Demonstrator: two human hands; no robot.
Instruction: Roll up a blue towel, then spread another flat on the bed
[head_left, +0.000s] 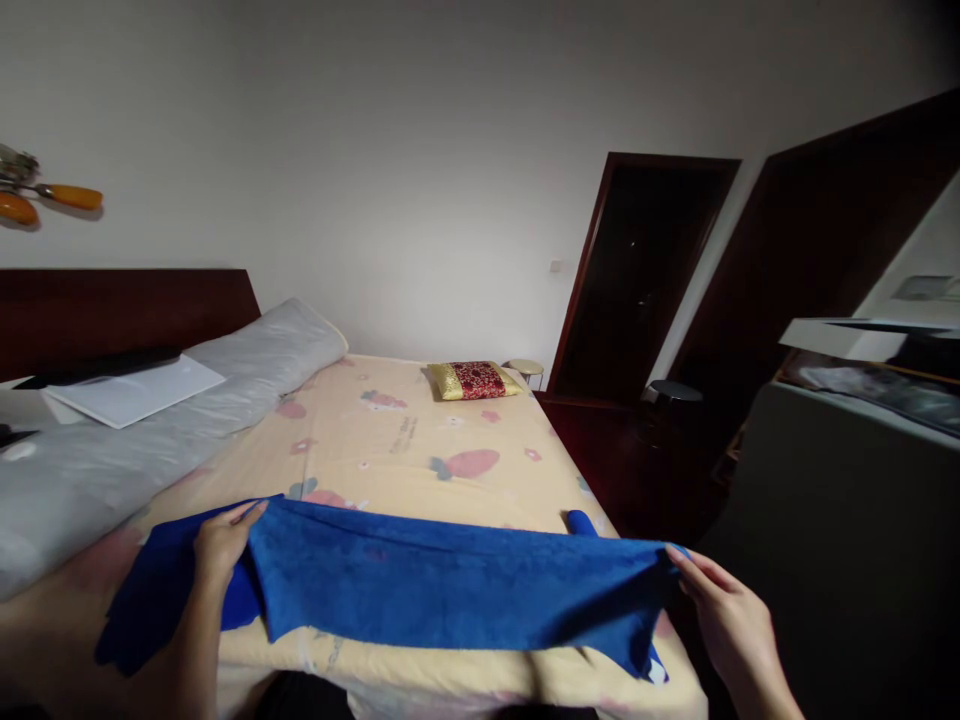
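Patterned bed, blue towel between left hand and right hand

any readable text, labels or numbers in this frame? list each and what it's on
None can be read.
Bed sheet: a faint line of print near its middle, too small and blurred to read.
Blue towel, held by the left hand and the right hand: no print; a small white tag at its lower right corner, unreadable.
Red and gold cushion: pattern only.

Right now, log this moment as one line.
left hand: pinching blue towel | right hand: gripping towel's other end | towel: stretched over bed | pillow: far corner
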